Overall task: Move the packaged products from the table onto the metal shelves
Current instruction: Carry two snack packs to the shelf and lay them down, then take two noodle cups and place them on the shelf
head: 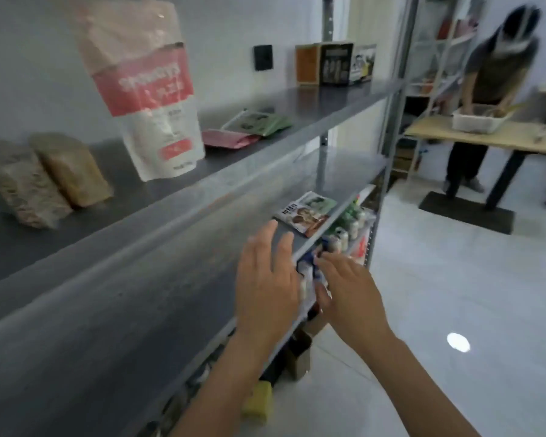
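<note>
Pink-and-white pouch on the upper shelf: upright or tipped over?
Upright: the pink-and-white pouch stands on its base on the upper shelf.
</note>
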`<state>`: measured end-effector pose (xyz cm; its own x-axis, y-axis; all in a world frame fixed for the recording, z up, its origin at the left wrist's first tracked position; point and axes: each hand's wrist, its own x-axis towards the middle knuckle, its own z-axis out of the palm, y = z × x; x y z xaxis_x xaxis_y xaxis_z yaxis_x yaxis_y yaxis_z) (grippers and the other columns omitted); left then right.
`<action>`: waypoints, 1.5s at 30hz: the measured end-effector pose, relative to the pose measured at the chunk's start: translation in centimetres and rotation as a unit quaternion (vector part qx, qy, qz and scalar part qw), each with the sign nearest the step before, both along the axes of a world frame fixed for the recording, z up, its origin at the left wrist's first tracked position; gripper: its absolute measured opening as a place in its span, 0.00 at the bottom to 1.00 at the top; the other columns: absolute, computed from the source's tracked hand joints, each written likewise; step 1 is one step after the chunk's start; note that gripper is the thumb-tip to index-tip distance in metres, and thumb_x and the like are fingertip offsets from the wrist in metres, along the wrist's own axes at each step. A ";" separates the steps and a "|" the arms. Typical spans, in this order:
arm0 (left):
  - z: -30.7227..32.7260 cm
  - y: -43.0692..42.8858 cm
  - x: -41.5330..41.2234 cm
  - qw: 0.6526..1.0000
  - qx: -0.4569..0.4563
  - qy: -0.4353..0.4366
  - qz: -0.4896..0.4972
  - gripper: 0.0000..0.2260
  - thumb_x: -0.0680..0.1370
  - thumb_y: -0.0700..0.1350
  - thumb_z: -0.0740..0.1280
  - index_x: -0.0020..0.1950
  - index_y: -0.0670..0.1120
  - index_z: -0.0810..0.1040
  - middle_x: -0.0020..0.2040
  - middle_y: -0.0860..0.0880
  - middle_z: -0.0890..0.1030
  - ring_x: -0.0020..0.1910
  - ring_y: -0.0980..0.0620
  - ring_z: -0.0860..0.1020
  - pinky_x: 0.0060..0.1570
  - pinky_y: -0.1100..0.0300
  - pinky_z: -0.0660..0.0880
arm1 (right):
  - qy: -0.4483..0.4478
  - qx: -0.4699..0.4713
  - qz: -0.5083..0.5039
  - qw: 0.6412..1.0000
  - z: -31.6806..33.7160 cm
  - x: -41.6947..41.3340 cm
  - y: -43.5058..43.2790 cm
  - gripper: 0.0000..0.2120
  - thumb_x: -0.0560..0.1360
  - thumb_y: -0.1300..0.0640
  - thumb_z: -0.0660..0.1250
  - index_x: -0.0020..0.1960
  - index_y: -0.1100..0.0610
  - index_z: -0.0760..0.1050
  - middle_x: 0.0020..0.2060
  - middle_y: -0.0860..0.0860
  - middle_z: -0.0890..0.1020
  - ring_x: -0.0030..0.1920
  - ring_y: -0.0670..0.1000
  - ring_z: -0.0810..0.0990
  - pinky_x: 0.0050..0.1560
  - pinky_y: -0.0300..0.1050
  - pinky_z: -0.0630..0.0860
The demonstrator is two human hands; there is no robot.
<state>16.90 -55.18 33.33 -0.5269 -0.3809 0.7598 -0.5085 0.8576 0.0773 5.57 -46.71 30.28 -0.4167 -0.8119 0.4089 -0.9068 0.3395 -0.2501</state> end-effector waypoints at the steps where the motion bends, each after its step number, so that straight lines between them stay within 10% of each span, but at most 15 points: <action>1: -1.9 1.7 -1.9 0.990 0.078 -0.115 -0.023 0.16 0.80 0.44 0.56 0.66 0.42 0.73 0.66 0.41 0.73 0.61 0.42 0.74 0.58 0.51 0.71 | -0.058 0.133 -0.054 0.988 -1.8 -1.1 3.2 0.17 0.77 0.52 0.63 0.65 0.53 0.72 0.62 0.51 0.76 0.63 0.54 0.75 0.61 0.48 0.70; 4: -7.7 6.8 -6.2 0.831 0.257 -0.483 -0.104 0.21 0.81 0.53 0.57 0.73 0.48 0.63 0.70 0.45 0.68 0.66 0.44 0.70 0.60 0.51 0.68 | -0.242 0.433 -0.143 0.857 -6.6 -3.2 12.3 0.23 0.79 0.45 0.58 0.71 0.54 0.67 0.67 0.52 0.72 0.66 0.54 0.72 0.64 0.47 0.69; 7: -11.0 12.0 -8.8 0.659 0.263 -0.683 -0.175 0.26 0.80 0.58 0.59 0.76 0.51 0.61 0.73 0.46 0.66 0.70 0.44 0.67 0.65 0.50 0.66 | -0.329 0.441 -0.212 0.808 -9.1 -3.4 19.0 0.25 0.79 0.43 0.58 0.72 0.54 0.65 0.69 0.52 0.70 0.68 0.53 0.70 0.65 0.46 0.68; 13: -12.6 17.5 -13.7 0.701 0.123 -0.640 -0.291 0.23 0.82 0.56 0.55 0.74 0.47 0.62 0.68 0.44 0.70 0.65 0.43 0.71 0.59 0.51 0.68 | -0.382 0.347 -0.359 0.778 -10.4 -3.4 26.6 0.24 0.80 0.43 0.57 0.73 0.52 0.64 0.69 0.51 0.71 0.67 0.52 0.71 0.63 0.46 0.69; 29: -16.8 27.8 -13.7 0.584 -0.096 -0.616 -0.520 0.22 0.82 0.53 0.57 0.72 0.43 0.62 0.67 0.44 0.70 0.65 0.45 0.69 0.61 0.52 0.66 | -0.373 0.151 -0.675 0.618 -12.6 6.8 32.1 0.29 0.82 0.44 0.54 0.78 0.55 0.51 0.77 0.51 0.55 0.77 0.50 0.51 0.75 0.50 0.52; 34: -16.0 32.7 -11.8 0.552 -0.143 -0.595 -0.566 0.22 0.82 0.53 0.58 0.72 0.44 0.63 0.67 0.44 0.71 0.65 0.45 0.70 0.64 0.51 0.66 | -0.364 0.093 -0.745 0.552 -12.3 11.1 36.5 0.29 0.81 0.43 0.55 0.76 0.55 0.56 0.75 0.52 0.61 0.74 0.52 0.59 0.73 0.48 0.59; 45: -14.6 45.4 -5.9 0.547 -0.143 -0.492 -0.662 0.25 0.82 0.54 0.57 0.76 0.46 0.56 0.70 0.46 0.68 0.68 0.47 0.67 0.65 0.54 0.65 | -0.298 0.069 -0.824 0.477 -12.4 21.2 45.4 0.31 0.80 0.42 0.54 0.78 0.55 0.51 0.77 0.52 0.56 0.77 0.52 0.52 0.75 0.48 0.54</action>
